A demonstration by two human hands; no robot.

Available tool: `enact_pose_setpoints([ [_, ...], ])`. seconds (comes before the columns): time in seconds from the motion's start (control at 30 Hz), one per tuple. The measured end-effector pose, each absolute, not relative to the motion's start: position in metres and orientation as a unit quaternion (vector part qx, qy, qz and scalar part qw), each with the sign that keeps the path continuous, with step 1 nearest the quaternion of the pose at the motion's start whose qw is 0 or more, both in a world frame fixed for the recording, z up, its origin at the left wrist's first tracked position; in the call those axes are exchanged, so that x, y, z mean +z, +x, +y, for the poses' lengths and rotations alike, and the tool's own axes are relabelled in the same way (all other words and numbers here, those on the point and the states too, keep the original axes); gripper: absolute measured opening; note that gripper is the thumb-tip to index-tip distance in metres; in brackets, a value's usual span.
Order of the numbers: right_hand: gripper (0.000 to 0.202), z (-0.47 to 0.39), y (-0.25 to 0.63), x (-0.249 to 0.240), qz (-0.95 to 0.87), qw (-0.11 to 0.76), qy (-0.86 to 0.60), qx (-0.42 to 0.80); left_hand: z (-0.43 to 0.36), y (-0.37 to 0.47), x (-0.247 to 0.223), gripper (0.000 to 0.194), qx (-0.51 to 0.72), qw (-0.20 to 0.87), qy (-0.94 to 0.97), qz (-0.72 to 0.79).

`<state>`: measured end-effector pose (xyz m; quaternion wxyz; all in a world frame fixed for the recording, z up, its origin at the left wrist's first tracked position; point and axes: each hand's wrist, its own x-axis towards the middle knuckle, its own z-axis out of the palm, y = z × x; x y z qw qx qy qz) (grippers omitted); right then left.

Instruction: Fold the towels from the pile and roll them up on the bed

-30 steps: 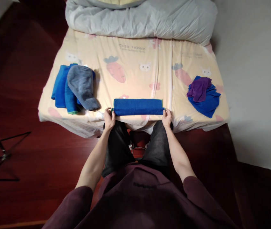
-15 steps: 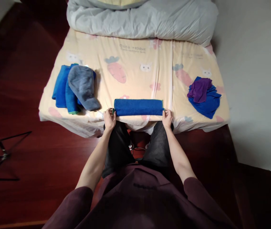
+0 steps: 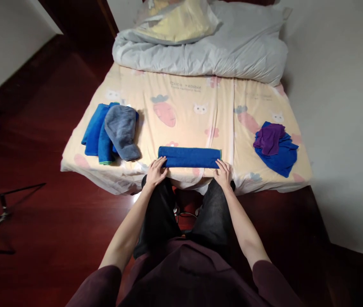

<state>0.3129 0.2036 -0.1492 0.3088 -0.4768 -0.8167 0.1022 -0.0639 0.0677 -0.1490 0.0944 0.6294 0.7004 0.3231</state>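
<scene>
A blue towel [image 3: 189, 157], folded into a long narrow strip with green edging, lies along the front edge of the bed. On its left end rests my left hand [image 3: 157, 172], fingers stretched over the cloth and thumb apart. My right hand [image 3: 223, 173] touches the right end in the same way, its fingers spread. Neither hand is closed round the towel. To the left is a stack of folded blue towels [image 3: 93, 134] with a grey-blue cloth [image 3: 122, 130] on top. Off to the right lies a crumpled blue cloth [image 3: 280, 157] under a purple cloth [image 3: 269, 138].
The bed [image 3: 188, 123] has a pale yellow sheet with carrot and cat prints. A rolled grey-white quilt [image 3: 232, 55] and a yellow pillow [image 3: 181, 25] lie at its far end. A white wall [image 3: 338, 106] stands at right, and black stand legs [image 3: 4, 211] on the floor at left.
My hands have gone from pinching the near corners of the folded towel to resting with loosened fingers on its ends. The head view has tilted up, showing more of the pillow.
</scene>
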Motion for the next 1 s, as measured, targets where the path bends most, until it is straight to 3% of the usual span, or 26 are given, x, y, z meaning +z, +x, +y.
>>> enact_pose_setpoints([
  [0.3,0.041,0.209,0.313,-0.149,-0.789,0.368,-0.474,0.131,0.072,-0.072,-0.157,0.053,0.354,0.089,0.623,0.691],
  [0.47,0.035,0.209,0.316,-0.150,-0.779,0.396,-0.466,0.141,0.068,-0.077,-0.155,0.041,0.399,0.112,0.577,0.704],
  [0.63,0.030,0.209,0.316,-0.154,-0.748,0.401,-0.506,0.153,0.067,-0.076,-0.157,0.031,0.435,0.128,0.504,0.735],
  [1.0,0.038,0.216,0.311,-0.162,-0.700,0.364,-0.600,0.132,0.074,-0.078,-0.155,0.037,0.496,0.201,0.359,0.765],
])
